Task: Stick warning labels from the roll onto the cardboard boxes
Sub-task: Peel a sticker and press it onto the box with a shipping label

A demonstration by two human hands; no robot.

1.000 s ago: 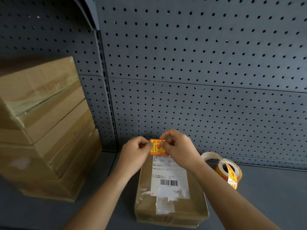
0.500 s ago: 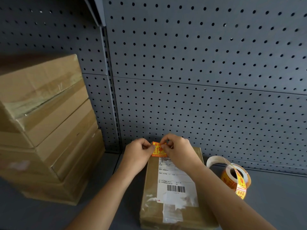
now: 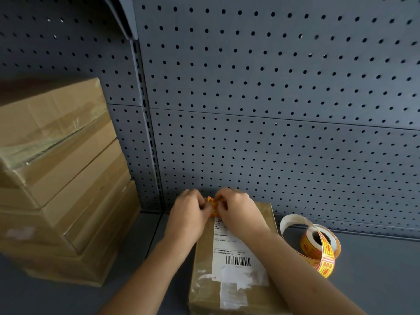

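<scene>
1. Label [image 3: 212, 206]: curled, at the far end of the box [image 3: 203, 260], between my hands.
2. Left hand [image 3: 189, 214], right hand [image 3: 238, 212]: fingers pinch its opposite edges, both equally near.
3. Box: long axis runs away from me.
4. Roll [image 3: 318, 246]: right of box.

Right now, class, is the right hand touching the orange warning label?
Touching. The head view shows the right hand pinching the warning label at its right edge with its fingers. The left hand pinches the opposite edge, over the cardboard box.
</scene>
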